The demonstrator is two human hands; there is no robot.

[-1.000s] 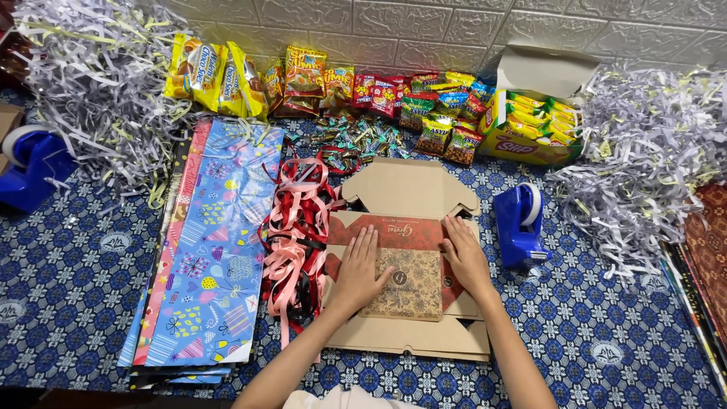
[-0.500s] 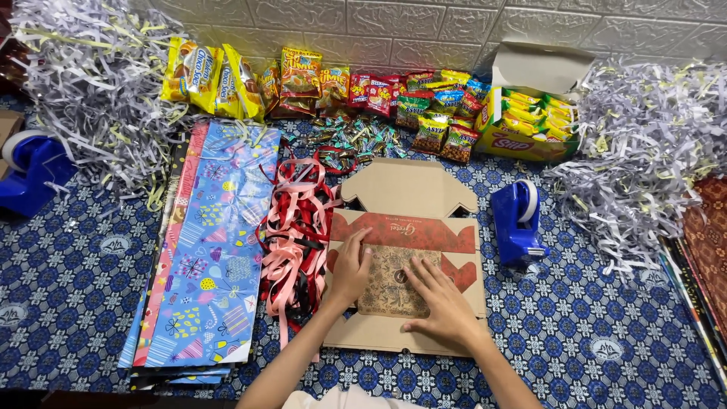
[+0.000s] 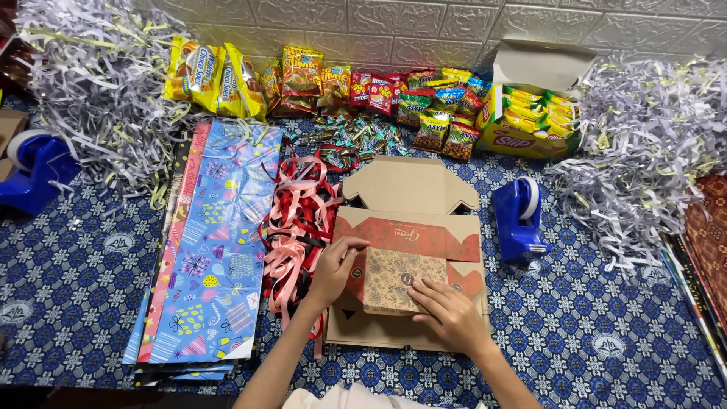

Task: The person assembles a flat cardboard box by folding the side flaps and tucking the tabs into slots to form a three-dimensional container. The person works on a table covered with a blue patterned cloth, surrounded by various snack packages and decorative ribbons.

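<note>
A flattened brown cardboard box [image 3: 413, 189] with red printed panels lies open on the blue patterned tablecloth. My left hand [image 3: 334, 270] rests on its left side, fingers touching the edge of a patterned beige panel [image 3: 395, 279]. My right hand [image 3: 449, 311] presses flat on the lower right corner of that same panel. Both hands lie on the cardboard and grip nothing.
Pink and red ribbons [image 3: 297, 221] lie left of the box, beside sheets of wrapping paper [image 3: 216, 250]. A blue tape dispenser [image 3: 519, 216] stands to the right, another [image 3: 34, 170] at far left. Shredded paper [image 3: 644, 151] piles at both sides. Snack packets [image 3: 303, 76] line the back wall.
The patterned panel has been folded inward. My right hand slid from the box's right flap down to the panel's lower right corner. My left hand shifted slightly up to the panel's left edge.
</note>
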